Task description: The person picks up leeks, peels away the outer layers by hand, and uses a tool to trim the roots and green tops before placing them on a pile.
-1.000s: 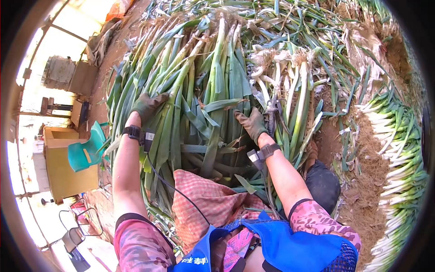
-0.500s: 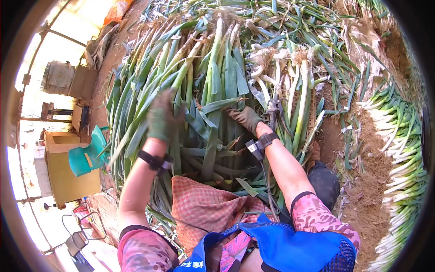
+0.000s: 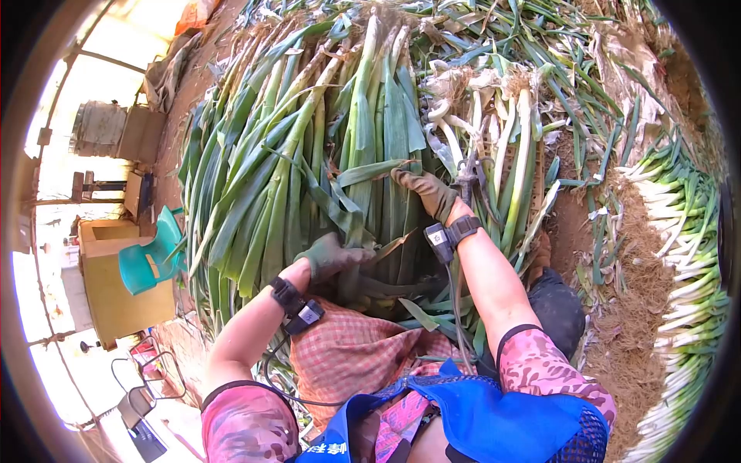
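Note:
A large heap of long green leeks point(image 3: 270, 185) lies in front of me, roots toward the top of the view. My left hand point(image 3: 332, 256), in a green glove, is at the heap's lower middle, thumb apart from the fingers, against the hanging leaves. My right hand point(image 3: 426, 193), also gloved, has its fingers curled on the end of a green leaf point(image 3: 370, 171). Whether it grips more is hidden. Just right of that hand are several leeks with white stalks point(image 3: 519, 147). A red checked cloth point(image 3: 347, 355) covers my lap.
Cleaned leeks point(image 3: 687, 309) lie in a long row at the far right, beside a strip of root trimmings point(image 3: 629, 332). To the left are a teal chair point(image 3: 150, 258), a yellowish cabinet point(image 3: 127, 301) and a metal-framed chair point(image 3: 139, 401). Loose leaves cover the ground at the top.
My left hand has moved down and to the right, from the upper leaves to the lower middle. My right hand has shifted slightly up, onto the leaf end.

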{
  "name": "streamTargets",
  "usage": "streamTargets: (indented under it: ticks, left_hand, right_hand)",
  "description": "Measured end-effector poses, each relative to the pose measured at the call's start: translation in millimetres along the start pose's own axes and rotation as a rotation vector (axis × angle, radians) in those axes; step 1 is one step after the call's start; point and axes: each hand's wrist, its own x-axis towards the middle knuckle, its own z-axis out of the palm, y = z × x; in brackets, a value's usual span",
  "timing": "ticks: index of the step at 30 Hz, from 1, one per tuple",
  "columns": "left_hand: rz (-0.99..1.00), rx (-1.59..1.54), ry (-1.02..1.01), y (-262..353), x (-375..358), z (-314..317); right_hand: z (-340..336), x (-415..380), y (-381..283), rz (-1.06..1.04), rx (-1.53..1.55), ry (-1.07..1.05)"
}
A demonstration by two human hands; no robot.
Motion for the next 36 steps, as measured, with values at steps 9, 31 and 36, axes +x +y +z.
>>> streamTargets:
  ticks: [9,31,36]
  left_hand:
    - [0.087,0.123,0.351,-17.8,6.5,11.4]
    - [-0.204,0.457,0.481,-21.3,-40.2,68.0]
    - [0.128,0.171,0.423,-44.9,-68.6,68.1]
  right_hand:
    - [31.3,-4.9,-1.8,-0.387,-0.792,0.148]
    - [35.4,-104.7,-25.0,0.28,-0.253,0.4]
    - [44.2,-176.9,-122.3,0.192,-1.191,0.677]
